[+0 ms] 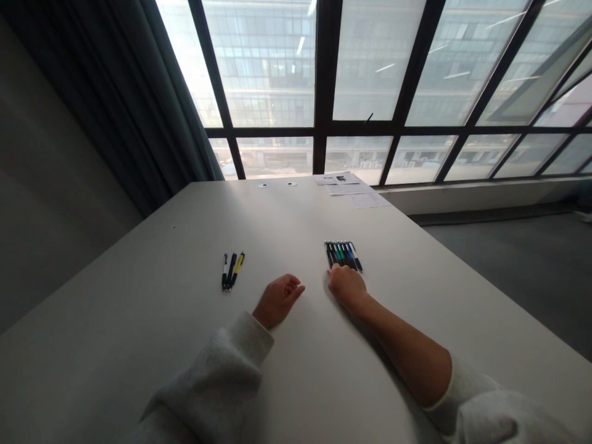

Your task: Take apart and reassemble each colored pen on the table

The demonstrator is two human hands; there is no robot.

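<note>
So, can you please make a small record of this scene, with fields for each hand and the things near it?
Left hand: on the table, fingers curled, holding nothing
Near left hand: three pens, lying apart from it
Right hand: on the table, holding nothing, fingertips at the lower end of the pen row
Pen row: black, green and blue pens, side by side
Surface: white table
Far end: papers
Beyond: large window

Printed papers [346, 187] on the white table [259, 216], tall window [326, 80] beyond
</note>
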